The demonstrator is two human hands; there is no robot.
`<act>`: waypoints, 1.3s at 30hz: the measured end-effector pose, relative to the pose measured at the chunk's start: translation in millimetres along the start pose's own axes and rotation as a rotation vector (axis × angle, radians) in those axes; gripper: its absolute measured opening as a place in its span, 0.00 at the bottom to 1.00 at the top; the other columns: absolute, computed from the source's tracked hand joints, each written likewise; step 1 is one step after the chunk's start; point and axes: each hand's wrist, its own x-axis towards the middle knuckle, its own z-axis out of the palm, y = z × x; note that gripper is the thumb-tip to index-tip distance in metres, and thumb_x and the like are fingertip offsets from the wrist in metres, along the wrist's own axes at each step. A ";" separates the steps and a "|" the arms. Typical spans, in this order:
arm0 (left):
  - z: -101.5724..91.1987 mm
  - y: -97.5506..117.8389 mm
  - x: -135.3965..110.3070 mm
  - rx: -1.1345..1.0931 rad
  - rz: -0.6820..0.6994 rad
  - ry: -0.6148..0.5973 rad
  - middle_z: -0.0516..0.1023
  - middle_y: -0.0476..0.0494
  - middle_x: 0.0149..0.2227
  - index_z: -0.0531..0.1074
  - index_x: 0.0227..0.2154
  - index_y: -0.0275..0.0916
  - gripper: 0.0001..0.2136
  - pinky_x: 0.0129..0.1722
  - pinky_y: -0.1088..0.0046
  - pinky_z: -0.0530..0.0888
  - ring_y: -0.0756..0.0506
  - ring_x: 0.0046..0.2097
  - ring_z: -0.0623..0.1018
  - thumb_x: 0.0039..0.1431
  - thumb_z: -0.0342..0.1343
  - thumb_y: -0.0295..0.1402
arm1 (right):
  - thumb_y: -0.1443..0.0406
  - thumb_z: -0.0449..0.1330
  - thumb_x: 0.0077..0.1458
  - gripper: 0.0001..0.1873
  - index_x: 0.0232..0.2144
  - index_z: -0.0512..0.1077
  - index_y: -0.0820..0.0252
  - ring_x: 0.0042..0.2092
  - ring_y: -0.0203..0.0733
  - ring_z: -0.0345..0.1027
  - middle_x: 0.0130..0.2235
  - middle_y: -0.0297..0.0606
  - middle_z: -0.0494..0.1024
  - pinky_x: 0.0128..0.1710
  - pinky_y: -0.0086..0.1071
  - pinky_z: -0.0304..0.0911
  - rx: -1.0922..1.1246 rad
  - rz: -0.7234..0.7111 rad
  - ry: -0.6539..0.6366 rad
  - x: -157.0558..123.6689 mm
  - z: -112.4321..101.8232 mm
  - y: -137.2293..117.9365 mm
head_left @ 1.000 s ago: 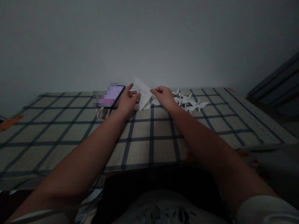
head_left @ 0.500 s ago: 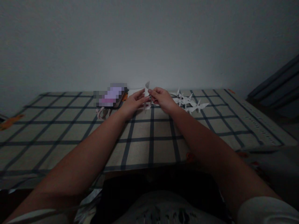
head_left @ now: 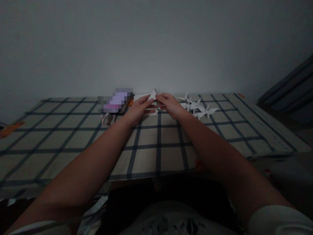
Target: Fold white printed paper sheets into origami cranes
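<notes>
Between my two hands, above the far middle of the table, is a piece of folded white paper (head_left: 153, 95). My left hand (head_left: 138, 110) pinches its left side with thumb and fingers. On the other side, my right hand (head_left: 170, 103) grips the paper's right edge, its fingertips close to those of the left. The fingers hide much of the folds. Just right of my right hand lie several white folded paper cranes (head_left: 195, 106) in a loose cluster. White paper sheets (head_left: 139, 96) lie flat behind and under my hands.
A phone with a purple, blurred screen (head_left: 118, 101) leans left of my left hand, with a pale strap-like thing (head_left: 107, 119) before it. A checked cloth (head_left: 146, 150) covers the table. The grey wall (head_left: 156, 42) rises behind its far edge.
The folded paper has turned between my fingers: its tall, thin upright outline is now a broader, slanted white face. Both hands stay in nearly the same place.
</notes>
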 end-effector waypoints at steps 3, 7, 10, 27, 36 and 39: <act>0.3 -1.3 0.4 0.045 0.024 -0.006 0.77 0.39 0.52 0.74 0.51 0.41 0.22 0.45 0.65 0.77 0.44 0.47 0.79 0.55 0.64 0.42 | 0.53 0.63 0.54 0.15 0.34 0.73 0.59 0.27 0.30 0.62 0.26 0.30 0.70 0.25 0.26 0.55 -0.032 -0.017 -0.007 1.3 -1.5 2.5; 2.1 -2.2 0.0 0.042 0.030 -0.006 0.76 0.38 0.53 0.73 0.51 0.41 0.24 0.45 0.62 0.77 0.42 0.49 0.78 0.51 0.66 0.39 | 0.55 0.63 0.54 0.14 0.30 0.73 0.61 0.26 0.30 0.62 0.25 0.31 0.70 0.26 0.26 0.57 -0.087 -0.057 0.028 1.8 -1.5 1.6; 2.8 -2.9 -1.1 0.042 0.047 -0.059 0.77 0.39 0.52 0.73 0.50 0.41 0.24 0.46 0.63 0.77 0.42 0.49 0.78 0.49 0.68 0.36 | 0.54 0.66 0.52 0.16 0.26 0.70 0.60 0.25 0.29 0.59 0.23 0.29 0.69 0.26 0.26 0.55 -0.087 -0.061 0.062 0.8 0.1 -0.1; -15.4 -0.2 13.1 -0.261 0.010 0.182 0.74 0.36 0.57 0.69 0.53 0.38 0.23 0.58 0.52 0.72 0.34 0.62 0.70 0.64 0.48 0.48 | 0.60 0.61 0.54 0.16 0.21 0.60 0.57 0.28 0.34 0.55 0.23 0.29 0.63 0.31 0.30 0.53 -0.477 -0.190 0.307 4.3 -9.8 3.7; -11.2 1.2 11.7 -0.270 -0.029 0.096 0.77 0.34 0.52 0.68 0.55 0.37 0.23 0.56 0.49 0.72 0.34 0.59 0.73 0.65 0.44 0.46 | 0.69 0.57 0.54 0.31 0.61 0.64 0.51 0.66 0.54 0.51 0.66 0.42 0.61 0.63 0.51 0.45 -1.213 -0.419 -0.002 -10.6 -5.5 -15.3; -7.3 0.8 10.4 -0.269 -0.023 0.074 0.77 0.35 0.52 0.69 0.54 0.37 0.23 0.57 0.53 0.72 0.35 0.59 0.73 0.65 0.44 0.47 | 0.63 0.60 0.55 0.34 0.64 0.62 0.53 0.69 0.55 0.47 0.69 0.43 0.56 0.66 0.55 0.35 -1.324 -0.404 -0.172 -16.9 4.9 -15.0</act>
